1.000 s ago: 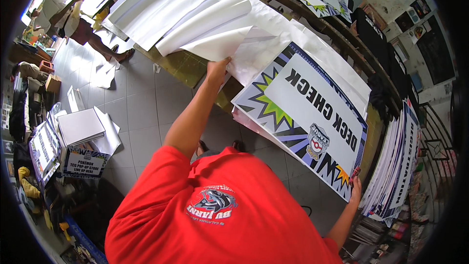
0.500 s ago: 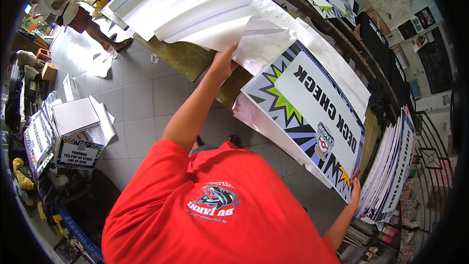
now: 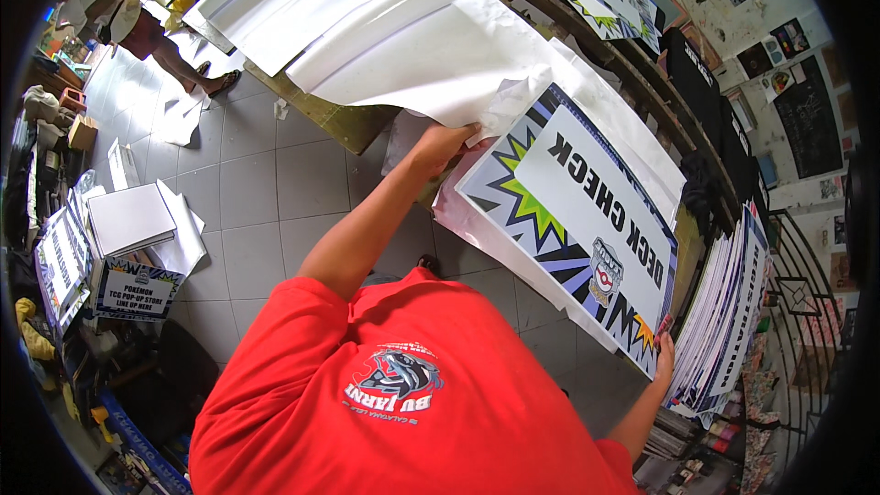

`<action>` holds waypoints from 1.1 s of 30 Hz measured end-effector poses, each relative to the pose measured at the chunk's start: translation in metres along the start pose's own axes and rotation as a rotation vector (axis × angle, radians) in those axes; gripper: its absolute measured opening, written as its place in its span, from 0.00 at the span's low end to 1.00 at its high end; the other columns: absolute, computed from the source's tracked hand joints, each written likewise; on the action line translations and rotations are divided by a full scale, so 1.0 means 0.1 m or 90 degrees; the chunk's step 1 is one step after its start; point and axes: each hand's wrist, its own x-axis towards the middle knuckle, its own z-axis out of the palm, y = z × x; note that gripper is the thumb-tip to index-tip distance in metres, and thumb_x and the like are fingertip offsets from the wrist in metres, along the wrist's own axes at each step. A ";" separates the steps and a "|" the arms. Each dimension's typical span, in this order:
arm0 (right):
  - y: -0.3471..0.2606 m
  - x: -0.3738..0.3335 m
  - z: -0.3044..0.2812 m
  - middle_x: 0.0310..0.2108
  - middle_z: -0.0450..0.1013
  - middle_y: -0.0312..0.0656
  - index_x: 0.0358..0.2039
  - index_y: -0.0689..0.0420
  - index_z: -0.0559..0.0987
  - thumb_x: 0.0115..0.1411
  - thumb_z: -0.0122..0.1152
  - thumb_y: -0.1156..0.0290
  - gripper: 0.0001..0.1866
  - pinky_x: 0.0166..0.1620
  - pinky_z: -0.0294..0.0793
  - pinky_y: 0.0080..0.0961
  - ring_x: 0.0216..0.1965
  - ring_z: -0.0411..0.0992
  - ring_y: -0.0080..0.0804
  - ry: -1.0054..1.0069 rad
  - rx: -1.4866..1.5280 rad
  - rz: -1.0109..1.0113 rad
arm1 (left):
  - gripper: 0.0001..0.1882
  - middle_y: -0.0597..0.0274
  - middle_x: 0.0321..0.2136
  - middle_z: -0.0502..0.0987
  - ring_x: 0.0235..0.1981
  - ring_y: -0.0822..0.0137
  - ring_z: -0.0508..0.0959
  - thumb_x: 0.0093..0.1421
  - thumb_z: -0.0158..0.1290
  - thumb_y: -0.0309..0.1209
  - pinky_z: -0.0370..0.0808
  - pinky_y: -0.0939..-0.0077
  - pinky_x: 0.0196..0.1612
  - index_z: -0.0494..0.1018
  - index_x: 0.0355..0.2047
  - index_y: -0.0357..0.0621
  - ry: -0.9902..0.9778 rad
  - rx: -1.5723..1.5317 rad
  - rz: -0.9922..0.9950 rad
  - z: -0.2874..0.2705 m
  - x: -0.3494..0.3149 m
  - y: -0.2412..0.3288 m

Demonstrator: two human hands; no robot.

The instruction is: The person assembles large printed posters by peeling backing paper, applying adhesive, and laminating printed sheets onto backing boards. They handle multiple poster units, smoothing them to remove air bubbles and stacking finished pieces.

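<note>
While flat on the table, printed sign [image 3: 587, 220] between both hands' curled fingers [image 3: 458, 133]

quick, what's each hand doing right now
Left hand: closed on the upper edge of the printed sign board, under the white paper sheets.
Right hand: gripping the board's lower corner.

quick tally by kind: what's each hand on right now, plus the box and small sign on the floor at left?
Printed sign board, held by left hand and right hand: 1
White backing sheet at left hand: 1
White box: 1
Small floor sign: 1
Total: 4
</note>
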 end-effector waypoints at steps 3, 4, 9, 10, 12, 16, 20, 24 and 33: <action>0.03 0.01 -0.04 0.49 0.70 0.37 0.54 0.64 0.69 0.65 0.51 0.59 0.24 0.55 0.59 0.21 0.50 0.66 0.25 0.034 -0.027 0.024 | 0.16 0.54 0.43 0.73 0.39 0.63 0.77 0.60 0.52 0.27 0.76 0.74 0.45 0.68 0.48 0.35 -0.040 0.074 -0.028 -0.06 -0.01 0.09; 0.03 0.01 -0.03 0.49 0.69 0.37 0.54 0.64 0.69 0.65 0.51 0.58 0.24 0.55 0.59 0.20 0.50 0.66 0.24 0.027 -0.027 0.018 | 0.16 0.54 0.43 0.73 0.39 0.64 0.77 0.60 0.52 0.26 0.76 0.75 0.45 0.68 0.48 0.35 -0.030 0.058 -0.025 -0.06 -0.02 0.10; -0.08 -0.01 -0.03 0.49 0.69 0.37 0.54 0.64 0.68 0.65 0.51 0.58 0.25 0.55 0.59 0.20 0.50 0.66 0.24 -0.009 -0.037 0.002 | 0.15 0.55 0.42 0.73 0.37 0.64 0.78 0.60 0.51 0.26 0.78 0.77 0.41 0.67 0.47 0.36 -0.002 -0.049 -0.009 -0.10 0.06 0.17; -0.12 -0.02 -0.04 0.49 0.69 0.37 0.54 0.64 0.68 0.64 0.51 0.57 0.25 0.55 0.59 0.20 0.50 0.65 0.25 0.002 -0.059 0.003 | 0.15 0.54 0.41 0.73 0.37 0.63 0.78 0.61 0.49 0.26 0.78 0.75 0.40 0.66 0.48 0.34 0.019 -0.088 0.004 -0.10 0.12 0.18; -0.19 -0.01 -0.03 0.50 0.69 0.37 0.54 0.65 0.68 0.64 0.52 0.57 0.26 0.56 0.58 0.20 0.51 0.65 0.25 0.019 -0.103 0.005 | 0.14 0.52 0.40 0.73 0.37 0.62 0.78 0.62 0.47 0.26 0.78 0.75 0.40 0.65 0.47 0.33 0.025 -0.121 0.020 -0.24 0.26 0.22; -0.36 0.02 0.01 0.50 0.68 0.38 0.54 0.66 0.68 0.64 0.52 0.55 0.28 0.56 0.57 0.20 0.52 0.64 0.26 0.000 -0.093 0.007 | 0.12 0.49 0.40 0.73 0.37 0.61 0.78 0.64 0.43 0.25 0.78 0.76 0.37 0.65 0.46 0.32 0.050 -0.172 0.070 -0.55 0.64 0.33; -0.36 0.08 -0.03 0.51 0.68 0.39 0.55 0.67 0.67 0.64 0.52 0.55 0.29 0.56 0.56 0.20 0.52 0.63 0.26 0.017 -0.147 0.011 | 0.11 0.51 0.41 0.72 0.41 0.61 0.77 0.64 0.41 0.25 0.77 0.72 0.38 0.64 0.46 0.34 0.068 -0.151 0.132 -0.65 0.77 0.67; -0.19 0.30 -0.16 0.54 0.66 0.41 0.57 0.68 0.65 0.64 0.51 0.54 0.31 0.57 0.55 0.20 0.54 0.62 0.28 0.040 -0.159 -0.004 | 0.13 0.52 0.44 0.70 0.44 0.60 0.75 0.64 0.40 0.24 0.77 0.68 0.43 0.60 0.49 0.37 0.129 -0.178 0.168 -0.72 0.96 1.01; 0.27 -0.12 -0.43 0.54 0.65 0.41 0.58 0.66 0.64 0.64 0.51 0.52 0.32 0.57 0.57 0.22 0.54 0.63 0.28 0.160 -0.173 -0.038 | 0.11 0.47 0.45 0.68 0.47 0.53 0.74 0.65 0.39 0.25 0.76 0.63 0.46 0.61 0.46 0.34 0.139 -0.268 0.259 -1.56 0.89 1.51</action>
